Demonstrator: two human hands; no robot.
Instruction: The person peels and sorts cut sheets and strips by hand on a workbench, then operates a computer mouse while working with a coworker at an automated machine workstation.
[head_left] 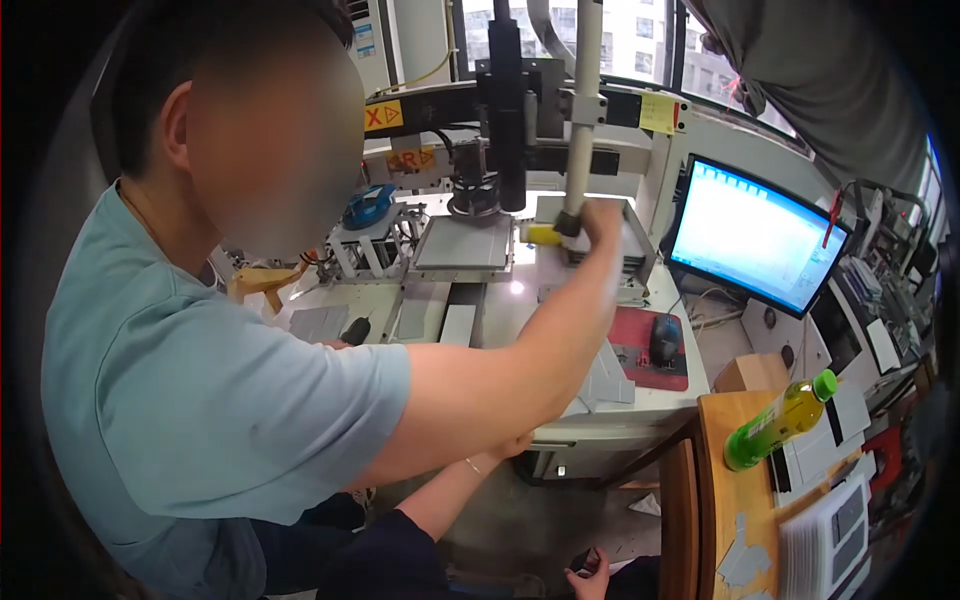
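The right hand (592,580) holds a small dark thing (581,563) in bent fingers, at their left; the left hand (514,446) is farther, near the desk (610,428), its grip I can't tell

Beyond the left hand (515,446), near the desk (640,402), a co-worker's hand (603,218) meets a pole (584,130); a bottle (780,422) stands rightward of the right hand (594,580).

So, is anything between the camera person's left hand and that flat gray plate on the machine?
Yes: in this view, the other person's bare arm crosses between the left hand and the gray plate. I can't tell how much room is underneath it.
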